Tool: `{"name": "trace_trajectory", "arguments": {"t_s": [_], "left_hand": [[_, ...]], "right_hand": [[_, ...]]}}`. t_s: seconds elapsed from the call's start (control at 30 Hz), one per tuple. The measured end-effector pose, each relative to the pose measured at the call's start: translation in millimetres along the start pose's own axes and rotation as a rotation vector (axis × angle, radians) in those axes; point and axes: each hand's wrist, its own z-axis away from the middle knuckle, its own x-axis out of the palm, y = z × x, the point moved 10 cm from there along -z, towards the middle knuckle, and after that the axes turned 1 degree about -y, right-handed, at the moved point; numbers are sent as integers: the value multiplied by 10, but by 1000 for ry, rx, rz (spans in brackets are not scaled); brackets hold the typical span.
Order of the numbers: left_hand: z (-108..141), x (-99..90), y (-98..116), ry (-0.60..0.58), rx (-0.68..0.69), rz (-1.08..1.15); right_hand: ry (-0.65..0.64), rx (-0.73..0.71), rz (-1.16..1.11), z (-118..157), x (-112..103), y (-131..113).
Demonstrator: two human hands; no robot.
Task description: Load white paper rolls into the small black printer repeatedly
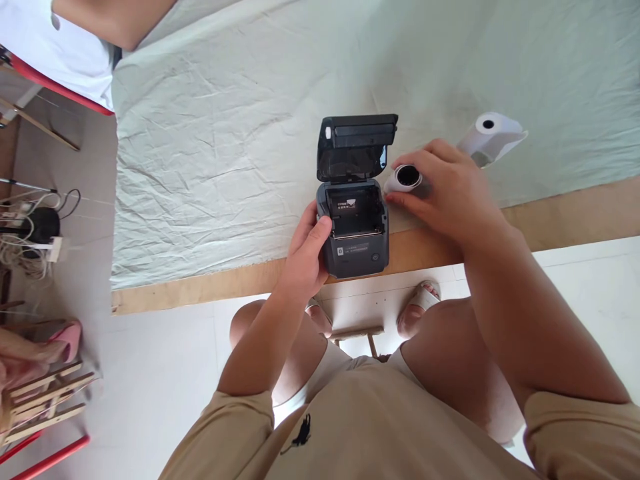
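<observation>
A small dark label printer (356, 257) stands near the table's front edge, its lid (355, 148) raised and its paper compartment showing no roll inside. My left hand (309, 250) grips the printer's left side, thumb on the compartment's rim. Just right of the printer, my right hand (445, 187) is closed round a small white paper roll (395, 181) with a dark hollow core. A larger white paper roll (475, 141) lies beyond my right hand, its loose end trailing to the right.
A wrinkled pale green cloth (215, 167) covers the table, leaving a wooden front edge (200, 288) bare. Another person's arm (115, 20) rests at the upper left. Tangled cables (33, 233) and a wooden stool (47, 400) are on the left.
</observation>
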Motion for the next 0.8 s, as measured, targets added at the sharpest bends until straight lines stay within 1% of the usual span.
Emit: {"name": "trace_trajectory", "arguments": {"t_s": [0.1,0.23,0.3,0.37,0.43,0.47,0.53,0.6,0.73,0.8], "left_hand": [[10,12,14,-6,3,-3],[17,31,21,-19,9,0],[19,34,17,-21,10,-1],[18,34,11,-20,11,-2],[15,31,12,-18,19,-6],[13,32,16,-18,26,-9],[12,33,26,-18,40,-19],[16,35,27,-19,41,-29],[28,27,29,-10,40,-43],[30,20,34,-4,45,-55]], "right_hand": [[97,22,-71,48,-136,25],[313,23,-237,152,-381,-48],[400,-45,-326,198,-497,-195],[432,-184,-367,231,-572,-446],[427,-329,-319,266,-586,-724],[416,-374,-270,277,-563,-835],[407,-404,-171,284,-500,-965],[372,-376,-134,256,-416,-986],[229,-279,-140,168,-246,-911],[183,-271,-138,146,-202,-910]]}}
